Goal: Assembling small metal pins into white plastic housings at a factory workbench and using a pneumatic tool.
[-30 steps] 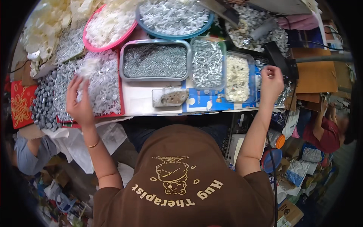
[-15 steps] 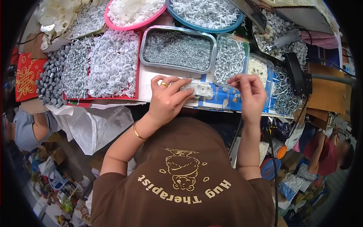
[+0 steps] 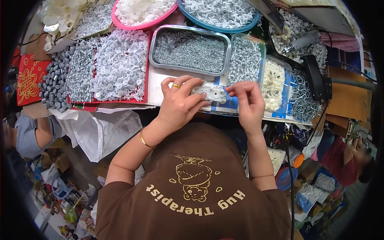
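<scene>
My left hand [image 3: 179,103]: fingers clamped on the left end of a whitish, hole-dotted oblong block [image 3: 216,94], just in front of a silver-rimmed rectangular tray [image 3: 152,54]. My right hand [image 3: 249,103]: fingertips together by its right end; contents unclear.

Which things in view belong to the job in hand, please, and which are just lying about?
Apparently in the job:
white block, held by left hand, right hand at its end
perhaps the metal tray beyond

Seemingly lying about:
orange lid
pink cloth
white sheeting
</scene>
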A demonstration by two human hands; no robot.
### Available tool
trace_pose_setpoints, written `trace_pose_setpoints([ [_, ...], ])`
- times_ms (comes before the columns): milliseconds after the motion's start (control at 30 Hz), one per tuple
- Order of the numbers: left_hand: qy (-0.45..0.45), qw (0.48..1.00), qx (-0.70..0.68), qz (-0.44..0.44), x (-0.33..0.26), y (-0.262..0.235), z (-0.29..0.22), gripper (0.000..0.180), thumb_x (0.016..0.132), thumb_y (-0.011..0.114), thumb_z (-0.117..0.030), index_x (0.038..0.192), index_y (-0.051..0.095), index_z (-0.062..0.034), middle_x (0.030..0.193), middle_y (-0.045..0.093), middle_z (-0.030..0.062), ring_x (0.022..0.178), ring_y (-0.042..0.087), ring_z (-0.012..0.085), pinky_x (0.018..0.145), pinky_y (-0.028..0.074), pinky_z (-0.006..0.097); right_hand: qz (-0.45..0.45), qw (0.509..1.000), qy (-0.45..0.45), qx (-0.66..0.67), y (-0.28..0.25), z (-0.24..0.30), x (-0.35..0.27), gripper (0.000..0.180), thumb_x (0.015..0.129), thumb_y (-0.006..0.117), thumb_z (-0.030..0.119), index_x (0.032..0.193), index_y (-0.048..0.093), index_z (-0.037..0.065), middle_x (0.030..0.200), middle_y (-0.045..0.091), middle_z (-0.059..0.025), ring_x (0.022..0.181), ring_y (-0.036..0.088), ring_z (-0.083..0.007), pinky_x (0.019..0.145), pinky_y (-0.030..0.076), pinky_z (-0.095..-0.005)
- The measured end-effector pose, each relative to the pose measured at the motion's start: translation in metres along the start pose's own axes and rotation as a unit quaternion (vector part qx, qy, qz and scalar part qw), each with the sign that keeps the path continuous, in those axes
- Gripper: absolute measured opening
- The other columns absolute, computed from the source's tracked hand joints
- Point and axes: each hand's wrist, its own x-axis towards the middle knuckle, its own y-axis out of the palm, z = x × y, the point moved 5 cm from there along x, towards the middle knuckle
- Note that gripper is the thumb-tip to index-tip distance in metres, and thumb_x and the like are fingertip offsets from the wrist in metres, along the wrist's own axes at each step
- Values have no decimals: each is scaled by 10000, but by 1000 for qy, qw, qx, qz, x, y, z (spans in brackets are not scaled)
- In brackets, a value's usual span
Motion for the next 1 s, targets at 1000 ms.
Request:
trace_pose_setpoints([
  [1000, 10, 1000, 11, 23, 3, 6, 2, 206, 796, 787, -256, 993, 764, -200, 1044, 670, -38, 1041, 611, 199, 1041, 258, 484, 104, 936, -164, -292, 20, 29, 8, 87, 841, 745, 98, 835, 677, 45, 962, 687, -95, 907, 602, -277, 823, 454, -365],
])
